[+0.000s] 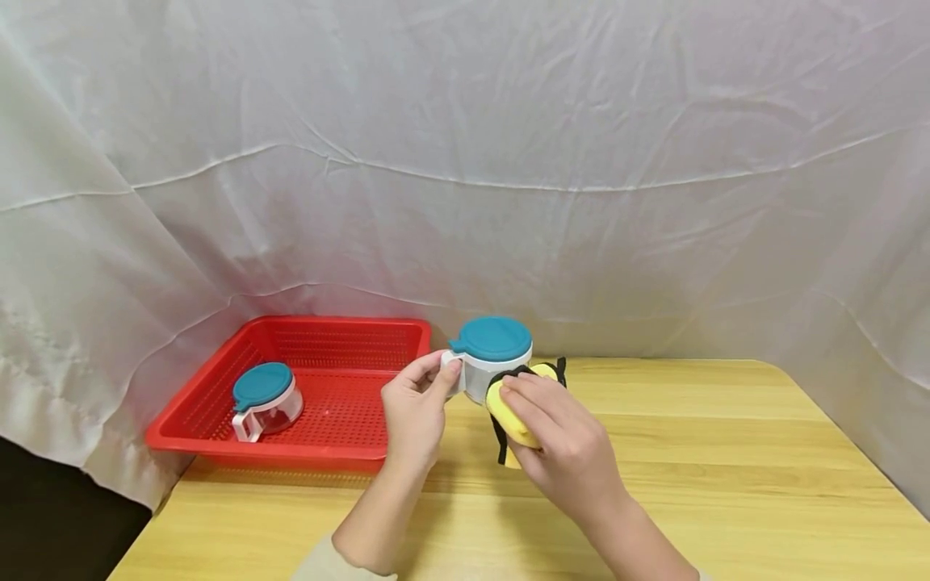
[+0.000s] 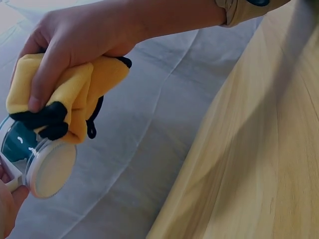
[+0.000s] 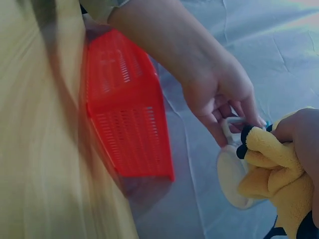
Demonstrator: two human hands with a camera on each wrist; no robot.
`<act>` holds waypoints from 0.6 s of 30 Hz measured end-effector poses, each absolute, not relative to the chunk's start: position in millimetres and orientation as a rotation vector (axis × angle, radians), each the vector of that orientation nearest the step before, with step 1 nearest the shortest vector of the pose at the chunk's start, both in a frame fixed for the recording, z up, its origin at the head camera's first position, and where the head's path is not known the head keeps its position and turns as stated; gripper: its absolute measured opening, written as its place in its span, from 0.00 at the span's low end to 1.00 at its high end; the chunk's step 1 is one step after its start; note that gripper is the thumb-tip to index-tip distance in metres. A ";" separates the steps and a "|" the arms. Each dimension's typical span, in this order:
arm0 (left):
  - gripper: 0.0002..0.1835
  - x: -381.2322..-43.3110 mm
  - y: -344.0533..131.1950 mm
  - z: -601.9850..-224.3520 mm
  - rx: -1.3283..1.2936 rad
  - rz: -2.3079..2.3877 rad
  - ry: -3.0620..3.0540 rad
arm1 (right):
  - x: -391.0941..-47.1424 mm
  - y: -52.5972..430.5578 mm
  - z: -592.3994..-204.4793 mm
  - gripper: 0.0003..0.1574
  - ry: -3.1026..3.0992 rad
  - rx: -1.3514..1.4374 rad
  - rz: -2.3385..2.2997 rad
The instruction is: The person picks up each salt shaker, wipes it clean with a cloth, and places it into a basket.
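Note:
My left hand (image 1: 417,411) pinches the white handle of a clear jar (image 1: 475,379) with a blue lid (image 1: 494,339), held up above the table. In my right hand (image 1: 570,444) is a bunched yellow cloth (image 1: 514,415) with black edging, pressed against the jar's side. From the left wrist view, the cloth (image 2: 75,94) lies over the jar's wall and the round pale base (image 2: 52,169) faces the camera. The right wrist view has the left fingers around the handle (image 3: 230,130), with the cloth (image 3: 274,169) partly covering the jar.
A red perforated basket (image 1: 291,456) stands on the left of the wooden table (image 1: 690,452). Inside it sits a second clear jar (image 1: 279,411) with a blue lid and white handle. A pale curtain (image 1: 465,161) hangs behind and at both sides.

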State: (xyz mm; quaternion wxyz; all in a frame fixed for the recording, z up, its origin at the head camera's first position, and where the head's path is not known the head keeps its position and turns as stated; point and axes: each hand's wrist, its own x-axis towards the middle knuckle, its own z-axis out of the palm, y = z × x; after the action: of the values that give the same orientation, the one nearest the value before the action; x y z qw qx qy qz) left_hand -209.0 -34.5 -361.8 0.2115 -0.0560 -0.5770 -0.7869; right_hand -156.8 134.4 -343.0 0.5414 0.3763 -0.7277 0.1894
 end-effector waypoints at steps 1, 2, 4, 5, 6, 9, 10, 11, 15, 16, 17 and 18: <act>0.12 -209.1 -34.9 -361.4 -0.154 -2.194 -1.603 | -157.3 136.1 -341.9 0.16 -1.733 0.884 0.468; 0.12 -209.5 -35.3 -360.9 -0.151 -2.205 -1.600 | -157.9 137.8 -340.7 0.16 -1.735 0.876 0.488; 0.13 -210.6 -37.0 -359.9 -0.151 -2.231 -1.595 | -159.3 141.8 -338.6 0.17 -1.739 0.853 0.522; 0.13 -210.9 -38.3 -358.9 -0.153 -2.247 -1.595 | -160.1 144.0 -337.9 0.17 -1.744 0.840 0.535; 0.13 -211.5 -39.6 -358.1 -0.160 -2.265 -1.593 | -161.2 146.2 -337.2 0.18 -1.746 0.828 0.544; 0.13 -213.1 -43.5 -356.4 -0.182 -2.309 -1.595 | -164.0 152.3 -336.5 0.18 -1.750 0.801 0.563; 0.13 -213.2 -44.5 -355.7 -0.192 -2.319 -1.595 | -164.9 154.1 -336.6 0.19 -1.753 0.796 0.565; 0.12 -213.5 -45.4 -355.4 -0.198 -2.325 -1.599 | -165.7 155.8 -336.7 0.19 -1.755 0.793 0.566; 0.13 -214.0 -47.4 -355.2 -0.206 -2.334 -1.614 | -168.3 161.3 -338.0 0.18 -1.777 0.777 0.557; 0.12 -214.2 -47.7 -355.1 -0.205 -2.338 -1.616 | -168.9 162.6 -338.6 0.17 -1.784 0.773 0.553; 0.12 -214.1 -48.0 -355.2 -0.203 -2.342 -1.621 | -169.6 163.8 -339.0 0.17 -1.790 0.770 0.552; 0.12 -214.1 -48.2 -355.3 -0.202 -2.345 -1.625 | -170.2 164.9 -339.4 0.17 -1.797 0.764 0.548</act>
State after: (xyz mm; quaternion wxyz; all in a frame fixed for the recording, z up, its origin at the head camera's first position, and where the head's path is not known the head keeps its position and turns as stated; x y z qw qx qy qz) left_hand -214.1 -48.2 -355.3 0.1401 -0.0698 -0.5624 -0.8119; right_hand -170.2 164.9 -339.4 0.5287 0.3197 -0.7521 0.2294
